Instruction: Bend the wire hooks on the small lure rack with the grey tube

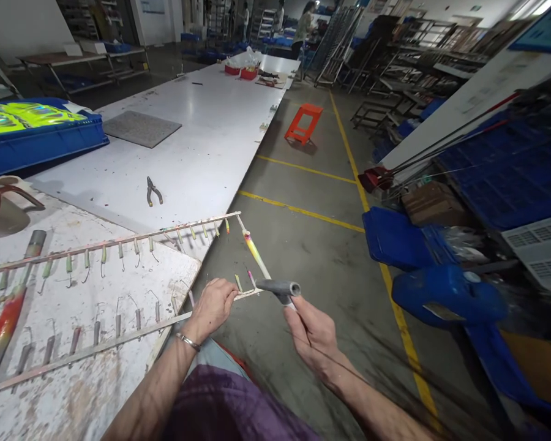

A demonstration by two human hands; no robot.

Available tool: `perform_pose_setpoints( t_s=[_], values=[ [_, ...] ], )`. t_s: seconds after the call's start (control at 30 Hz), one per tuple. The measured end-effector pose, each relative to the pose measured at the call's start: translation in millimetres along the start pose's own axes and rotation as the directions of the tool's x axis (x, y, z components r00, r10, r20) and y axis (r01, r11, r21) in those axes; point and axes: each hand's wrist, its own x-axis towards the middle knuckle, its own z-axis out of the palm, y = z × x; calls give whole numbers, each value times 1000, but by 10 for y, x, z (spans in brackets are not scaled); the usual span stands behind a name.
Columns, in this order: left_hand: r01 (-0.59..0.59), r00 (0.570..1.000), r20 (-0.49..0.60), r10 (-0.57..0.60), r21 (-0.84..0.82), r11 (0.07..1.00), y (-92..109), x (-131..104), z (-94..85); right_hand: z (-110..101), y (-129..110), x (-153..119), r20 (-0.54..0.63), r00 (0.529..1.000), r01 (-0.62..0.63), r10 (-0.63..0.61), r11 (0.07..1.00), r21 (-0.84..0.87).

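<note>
Head view | rack [128, 338]: stretched leftward from left hand [213, 306], which I saw pinching its near rail, likely steadying it | right hand [314, 335]: wrapped around grey tube [280, 288], seemingly for control | pliers [150, 184]: beyond left hand, presumably kept accessible

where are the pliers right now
In the head view, the pliers lie open on the white table, left of centre, between the grey mat and the nearer rack.

Bright orange stool [304, 124] on the far side, yellow stripes [397, 312] across grey floor [298, 245], and the near left tabletop's [68, 416] white with brown blotches.
</note>
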Motion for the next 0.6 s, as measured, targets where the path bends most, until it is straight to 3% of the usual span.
perform_pose_setpoints(
  t_s=[0.17, 0.33, 0.5, 0.6],
  values=[
    [13, 1000, 24, -14, 6, 1000, -11, 9, 19, -33, -23, 39, 187, 982, -23, 31, 999, -46],
    [10, 1000, 20, -10, -5, 1000, 0, 9, 3, -62, -25, 26, 9, 999, -46, 46, 999, -15],
    [2, 1000, 18, -2, 10, 1000, -9, 9, 16, -31, -22, 29, 236, 971, -35, 41, 999, -29],
    [-5, 1000, 5, 5, 11, 1000, -21, 10, 38, -51, -17, 34, 87, 994, -63, 61, 998, 19]
  ],
)
